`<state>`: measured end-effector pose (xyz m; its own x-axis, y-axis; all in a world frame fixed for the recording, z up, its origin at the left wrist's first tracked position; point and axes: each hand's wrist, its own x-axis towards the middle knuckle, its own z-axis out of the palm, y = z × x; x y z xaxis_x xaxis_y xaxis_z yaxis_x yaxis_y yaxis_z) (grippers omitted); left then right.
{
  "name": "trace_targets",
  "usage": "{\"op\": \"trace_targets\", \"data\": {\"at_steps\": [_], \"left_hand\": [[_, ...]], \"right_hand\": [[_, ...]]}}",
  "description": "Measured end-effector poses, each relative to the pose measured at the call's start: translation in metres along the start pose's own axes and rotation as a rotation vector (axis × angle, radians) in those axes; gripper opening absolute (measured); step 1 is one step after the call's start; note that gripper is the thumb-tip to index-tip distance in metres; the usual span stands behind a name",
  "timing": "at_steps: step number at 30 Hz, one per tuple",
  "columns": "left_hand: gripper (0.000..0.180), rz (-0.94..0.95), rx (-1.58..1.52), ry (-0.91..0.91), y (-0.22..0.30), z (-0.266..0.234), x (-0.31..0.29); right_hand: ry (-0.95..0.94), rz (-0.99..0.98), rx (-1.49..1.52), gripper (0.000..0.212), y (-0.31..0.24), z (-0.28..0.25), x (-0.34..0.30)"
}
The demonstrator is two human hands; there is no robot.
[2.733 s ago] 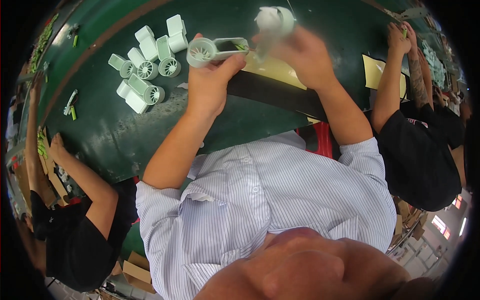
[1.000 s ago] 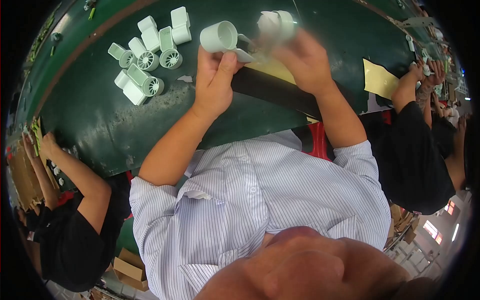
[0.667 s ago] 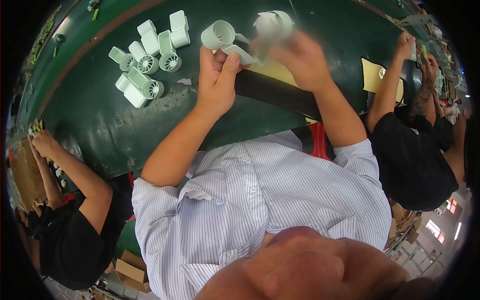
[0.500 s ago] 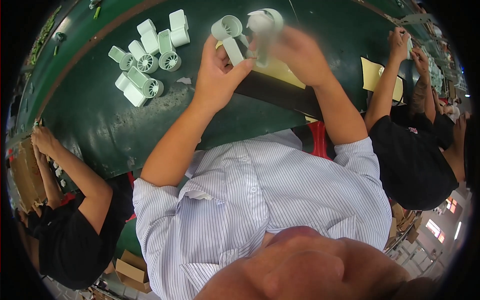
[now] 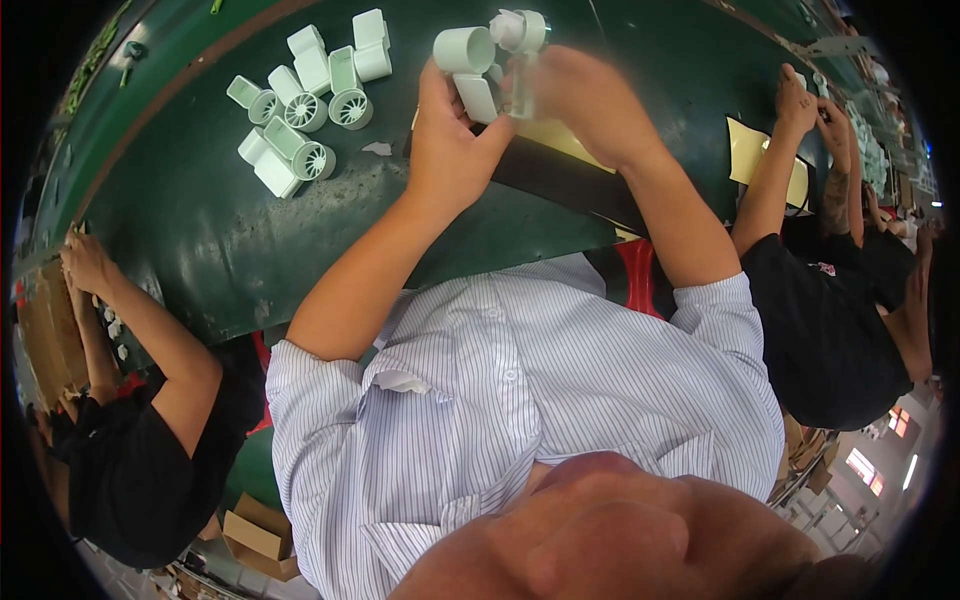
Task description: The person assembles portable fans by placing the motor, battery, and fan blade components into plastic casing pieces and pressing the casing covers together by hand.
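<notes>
My left hand [image 5: 448, 150] is closed round a pale green plastic part [image 5: 466, 50], which has a round cup at its top and a flat box-shaped piece below. Beside it, close to the left fingertips, my right hand [image 5: 595, 105] grips a second piece, a clear tube with a pale green round head [image 5: 522, 32]. The right fingers are blurred and partly hide the tube. To the left on the green table lie several similar pale green plastic parts [image 5: 303, 112], each with a box shape and a slotted round cup.
A black strip with yellow sheet [image 5: 565, 140] lies under my hands on the green table [image 5: 300, 240]. A small pale scrap [image 5: 377, 149] is left of my wrist. Co-workers in black shirts sit at both sides [image 5: 815, 320]. A cardboard box [image 5: 258, 535] stands at lower left.
The cup of the left part has turned so its side faces up instead of its slotted opening. The right piece's head has tilted and shifted slightly left and up.
</notes>
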<state>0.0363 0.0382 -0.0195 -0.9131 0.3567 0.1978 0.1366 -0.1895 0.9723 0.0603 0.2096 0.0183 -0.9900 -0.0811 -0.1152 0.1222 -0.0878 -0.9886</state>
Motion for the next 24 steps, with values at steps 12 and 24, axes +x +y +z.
{"op": "trace_targets", "data": {"at_steps": [12, 24], "left_hand": [[0.051, -0.356, -0.306, 0.012, 0.015, -0.006, 0.0], [0.038, -0.465, -0.563, -0.053, 0.016, -0.018, 0.003]], "right_hand": [[0.085, -0.161, -0.197, 0.033, -0.005, 0.012, -0.005], [0.052, -0.344, -0.416, 0.034, 0.0, 0.012, -0.008]]}}
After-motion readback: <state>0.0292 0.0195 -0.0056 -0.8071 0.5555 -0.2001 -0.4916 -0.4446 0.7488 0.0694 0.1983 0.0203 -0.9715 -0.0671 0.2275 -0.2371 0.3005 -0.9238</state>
